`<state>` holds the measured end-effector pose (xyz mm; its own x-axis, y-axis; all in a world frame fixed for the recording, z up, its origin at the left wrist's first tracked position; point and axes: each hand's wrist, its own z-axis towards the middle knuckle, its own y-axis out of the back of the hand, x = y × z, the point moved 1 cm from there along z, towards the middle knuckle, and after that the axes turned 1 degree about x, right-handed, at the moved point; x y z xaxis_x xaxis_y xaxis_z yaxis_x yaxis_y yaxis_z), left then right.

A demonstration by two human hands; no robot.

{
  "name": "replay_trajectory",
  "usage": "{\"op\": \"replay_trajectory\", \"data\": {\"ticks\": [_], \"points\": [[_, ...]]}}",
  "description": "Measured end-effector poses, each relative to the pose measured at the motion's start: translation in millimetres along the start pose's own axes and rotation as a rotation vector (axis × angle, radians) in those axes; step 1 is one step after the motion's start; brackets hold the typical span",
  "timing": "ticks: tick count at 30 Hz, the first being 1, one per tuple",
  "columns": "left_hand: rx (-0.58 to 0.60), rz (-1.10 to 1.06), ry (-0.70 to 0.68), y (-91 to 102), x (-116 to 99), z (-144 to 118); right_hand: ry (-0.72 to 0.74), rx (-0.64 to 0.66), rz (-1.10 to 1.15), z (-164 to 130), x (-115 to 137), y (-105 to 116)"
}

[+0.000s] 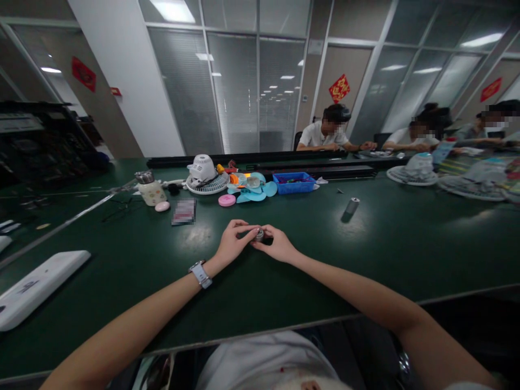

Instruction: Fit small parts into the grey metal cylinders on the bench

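My left hand (236, 238) and my right hand (278, 244) meet above the green table. Between their fingertips is a small silver metal cylinder (259, 234), its round end facing up. Fingers of both hands are closed around its sides, so much of it is hidden. A watch with a light band (200, 274) is on my left wrist. To the right, apart from my hands, a grey cylinder (351, 206) stands on the table.
Beyond my hands are a white fan part on a round grille (207, 181), blue fan blades (254, 192), a pink disc (227, 200) and a blue basket (293, 184). A flask (150, 189) and white case (43, 287) are leftward. People sit across the table.
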<state>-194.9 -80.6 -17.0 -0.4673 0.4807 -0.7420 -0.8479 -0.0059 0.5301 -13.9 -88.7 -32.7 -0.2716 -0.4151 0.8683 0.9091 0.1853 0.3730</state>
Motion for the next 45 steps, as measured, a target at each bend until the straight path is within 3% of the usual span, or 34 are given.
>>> {"op": "replay_trajectory", "data": {"ticks": [8,11,15,19,22,25,28,30,32,36,38,40,42,45], "points": [[0.045,0.126,-0.152,2.8,-18.2,8.0,-0.073,0.01,0.054,1.0,-1.4,-1.0],[-0.01,0.142,-0.17,6.5,-22.7,11.7,-0.069,0.022,0.051,0.2,0.0,1.1],[-0.113,0.127,-0.114,14.5,-7.7,12.7,-0.042,0.027,0.053,-3.2,2.7,-2.2],[0.074,0.25,-0.001,15.7,20.2,4.9,-0.021,0.012,0.058,4.0,-6.3,2.2],[0.15,0.333,0.022,13.5,32.0,0.3,-0.059,-0.116,0.06,19.6,-28.2,41.0],[0.111,0.327,0.04,11.9,35.1,0.9,-0.212,-0.453,-0.076,27.3,-56.7,113.0],[0.013,0.249,0.095,11.4,36.6,3.5,-0.488,-0.729,-0.408,19.6,-77.1,183.2],[-0.056,0.197,0.139,11.2,37.5,4.0,-0.637,-0.789,-0.539,12.2,-83.5,211.8],[-0.091,0.162,0.169,11.0,37.3,3.3,-0.705,-0.783,-0.559,7.9,-85.3,221.9],[-0.108,0.133,0.179,11.7,33.3,0.9,-0.688,-0.821,-0.618,8.5,-71.7,197.1],[-0.122,0.131,0.178,12.4,31.5,0.3,-0.508,-0.908,-0.76,9.7,-53.0,168.0],[-0.138,0.13,0.179,12.9,30.8,0.1,-0.207,-0.865,-0.882,9.3,-30.0,128.9],[-0.151,0.131,0.182,12.9,30.7,0.3,0.055,-0.574,-0.878,6.8,-9.4,83.0],[-0.159,0.118,0.176,12.2,30.2,0.6,0.202,-0.047,-0.756,-0.1,9.6,20.2]]}}
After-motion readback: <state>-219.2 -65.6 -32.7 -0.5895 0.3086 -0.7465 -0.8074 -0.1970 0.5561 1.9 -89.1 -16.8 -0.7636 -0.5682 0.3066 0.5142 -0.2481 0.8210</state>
